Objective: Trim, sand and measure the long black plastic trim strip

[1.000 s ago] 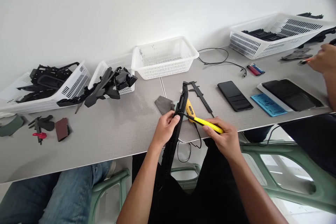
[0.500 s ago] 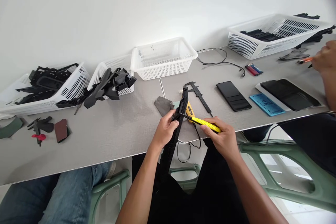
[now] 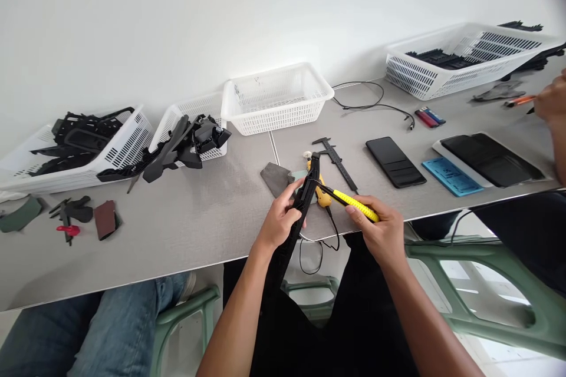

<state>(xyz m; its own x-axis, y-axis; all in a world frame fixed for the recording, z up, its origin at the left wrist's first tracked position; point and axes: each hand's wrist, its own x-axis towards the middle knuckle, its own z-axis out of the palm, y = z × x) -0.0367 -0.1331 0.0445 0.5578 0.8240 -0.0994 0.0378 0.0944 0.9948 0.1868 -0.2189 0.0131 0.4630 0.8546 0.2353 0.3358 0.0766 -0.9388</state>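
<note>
Fingers, left hand [image 3: 278,221]: clamped round long black plastic strip [image 3: 305,197], slanting over edge of grey table [image 3: 194,218]. Probably light, stiff, slick; edges maybe brittle; hold mid-body. Right hand [image 3: 384,228]: fingers clasp yellow-handled, black-shafted tool [image 3: 356,205], tip at strip.

The left hand [image 3: 279,222] and right hand [image 3: 384,228] are bare, as are both slim, tapering forearms [image 3: 242,303]. The clothing [image 3: 336,347] is plain matte black and covers the thighs [image 3: 359,274]; its seams and folds are lost in the darkness.
</note>
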